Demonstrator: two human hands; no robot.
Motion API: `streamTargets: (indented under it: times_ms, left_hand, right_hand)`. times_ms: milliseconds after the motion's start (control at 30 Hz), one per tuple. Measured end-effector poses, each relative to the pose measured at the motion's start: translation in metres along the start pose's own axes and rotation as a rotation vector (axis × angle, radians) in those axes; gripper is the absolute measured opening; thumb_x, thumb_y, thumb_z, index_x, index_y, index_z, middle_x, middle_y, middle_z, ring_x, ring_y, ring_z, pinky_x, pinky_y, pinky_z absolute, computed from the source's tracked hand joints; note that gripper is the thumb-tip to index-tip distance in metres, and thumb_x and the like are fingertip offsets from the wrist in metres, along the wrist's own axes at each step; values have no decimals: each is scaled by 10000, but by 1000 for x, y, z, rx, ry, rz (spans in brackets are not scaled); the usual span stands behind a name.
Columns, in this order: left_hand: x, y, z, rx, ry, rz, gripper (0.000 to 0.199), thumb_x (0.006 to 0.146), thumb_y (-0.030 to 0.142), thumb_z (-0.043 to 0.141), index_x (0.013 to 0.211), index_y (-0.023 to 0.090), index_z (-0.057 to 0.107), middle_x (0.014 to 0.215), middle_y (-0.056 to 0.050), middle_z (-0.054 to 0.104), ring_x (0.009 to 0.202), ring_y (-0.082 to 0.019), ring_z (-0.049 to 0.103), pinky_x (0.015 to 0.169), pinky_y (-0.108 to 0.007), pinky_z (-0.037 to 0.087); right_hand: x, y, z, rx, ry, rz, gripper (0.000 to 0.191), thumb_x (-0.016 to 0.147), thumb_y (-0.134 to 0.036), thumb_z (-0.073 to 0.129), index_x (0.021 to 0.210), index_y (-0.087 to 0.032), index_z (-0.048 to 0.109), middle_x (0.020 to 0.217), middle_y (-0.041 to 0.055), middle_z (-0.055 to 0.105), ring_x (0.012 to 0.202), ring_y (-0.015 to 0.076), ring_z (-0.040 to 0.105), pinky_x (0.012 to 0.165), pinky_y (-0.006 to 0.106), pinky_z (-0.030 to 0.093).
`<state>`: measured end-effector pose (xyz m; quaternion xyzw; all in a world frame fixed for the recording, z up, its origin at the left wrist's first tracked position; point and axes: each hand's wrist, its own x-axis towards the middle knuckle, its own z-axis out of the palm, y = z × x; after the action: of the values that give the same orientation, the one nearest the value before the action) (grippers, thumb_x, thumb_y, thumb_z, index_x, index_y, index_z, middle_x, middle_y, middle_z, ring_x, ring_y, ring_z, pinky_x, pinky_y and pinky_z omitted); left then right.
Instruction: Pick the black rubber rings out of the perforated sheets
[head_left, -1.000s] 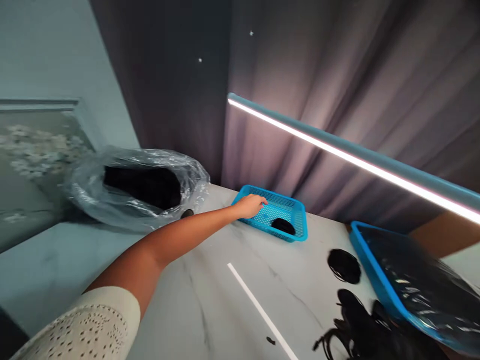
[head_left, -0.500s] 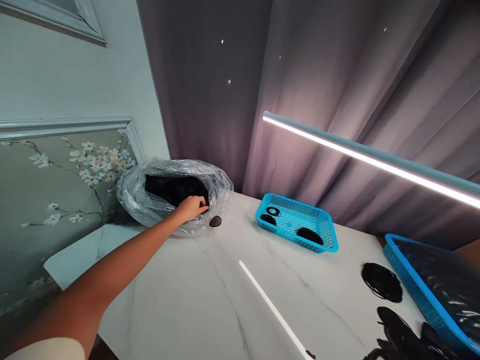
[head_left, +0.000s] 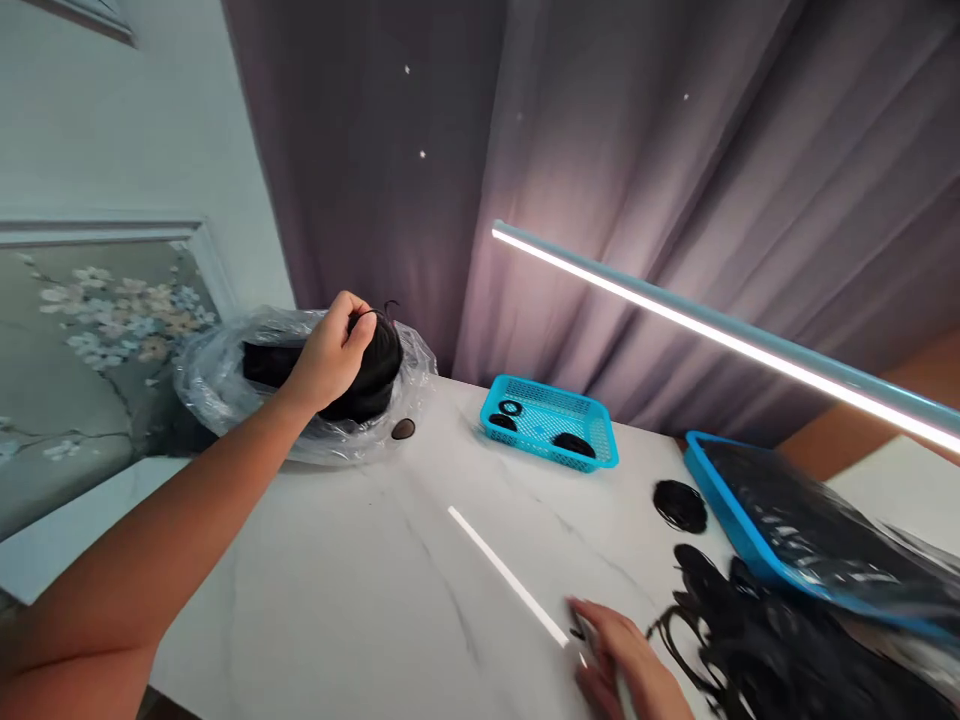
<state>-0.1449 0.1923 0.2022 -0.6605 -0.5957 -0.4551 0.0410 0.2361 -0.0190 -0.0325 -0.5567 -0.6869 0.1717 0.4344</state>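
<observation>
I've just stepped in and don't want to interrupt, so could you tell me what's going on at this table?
A person is working at a white marble table. The left hand holds a black bundle of hair above a clear plastic bag with more dark material inside. The right hand rests flat on the table beside a loose pile of black hair. A small blue basket at the back holds a few dark coils, and a larger blue tray sits at the right.

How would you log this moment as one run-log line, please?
left hand: grips black bundle above plastic bag | right hand: flat on table
</observation>
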Motion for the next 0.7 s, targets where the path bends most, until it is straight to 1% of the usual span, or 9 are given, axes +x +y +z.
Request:
streamTargets:
  times_ms: [100, 267, 300, 333, 433, 467, 567, 633, 700]
  left_hand:
    - [-16, 44, 0, -293, 21, 268, 119, 994, 339, 461, 976, 225, 488, 879, 6, 627, 883, -174, 650, 843, -316, 508]
    - [-39, 110, 5, -469, 144, 396, 134, 1030, 336, 422, 1111, 233, 453, 1014, -2, 645, 995, -183, 678, 921, -373, 515]
    - [-50, 121, 13, -481, 69, 404, 136, 1024, 333, 430, 1119, 242, 464, 1016, 0, 651, 982, -187, 680, 899, -364, 526]
    - [-65, 132, 23, -460, -93, 434, 119, 1005, 324, 468, 1096, 254, 497, 1005, 1, 663, 943, -192, 685, 857, -350, 539]
    - [-130, 153, 64, -391, -771, 630, 130, 958, 247, 496, 1018, 281, 605, 991, -25, 695, 948, -236, 690, 865, -361, 548]
    - [-153, 156, 76, -394, -876, 672, 112, 921, 243, 556, 973, 303, 635, 969, -12, 710, 927, -241, 701, 851, -348, 562]
    - [-209, 151, 97, -410, -1134, 802, 194, 882, 323, 660, 1050, 420, 671, 1116, 3, 712, 1003, -274, 694, 882, -376, 568]
    - [-224, 138, 95, -427, -1182, 813, 217, 907, 395, 642, 1109, 468, 666, 1167, 30, 709, 1004, -245, 694, 901, -347, 561]
    - [-220, 116, 85, -416, -1163, 750, 286, 950, 381, 583, 1222, 455, 632, 1225, 31, 693, 1106, -231, 661, 994, -343, 515]
  right_hand:
    - [9, -7, 9, -89, -105, 13, 146, 878, -217, 476, 765, -237, 566, 756, 21, 628, 699, 207, 627, 629, 317, 518]
    - [24, -12, -7, -143, -271, 22, 188, 846, -138, 448, 697, -234, 385, 727, -2, 584, 643, 173, 555, 592, 285, 442]
    - [25, -12, -9, -133, -281, 20, 179, 837, -137, 448, 704, -235, 378, 730, -4, 584, 637, 168, 549, 587, 278, 435]
    - [26, -12, -11, -129, -283, 23, 170, 827, -134, 447, 710, -235, 376, 729, -5, 583, 634, 164, 546, 585, 271, 427]
    - [26, -4, -23, -175, -211, 57, 165, 791, -144, 456, 691, -236, 363, 667, -14, 547, 600, 159, 520, 557, 261, 388]
    - [26, 1, -30, -207, -152, 73, 168, 790, -161, 462, 682, -238, 360, 646, -14, 530, 588, 159, 507, 549, 261, 378]
    - [22, 19, -66, -356, 70, 114, 177, 837, -228, 462, 681, -241, 379, 651, 1, 518, 598, 171, 494, 563, 276, 381]
    - [20, 30, -95, -514, 192, 119, 177, 854, -253, 449, 685, -245, 394, 690, 32, 548, 644, 200, 526, 594, 307, 391]
    - [20, 36, -121, -620, 253, 115, 162, 846, -238, 430, 688, -247, 393, 790, 91, 627, 794, 261, 608, 657, 349, 418]
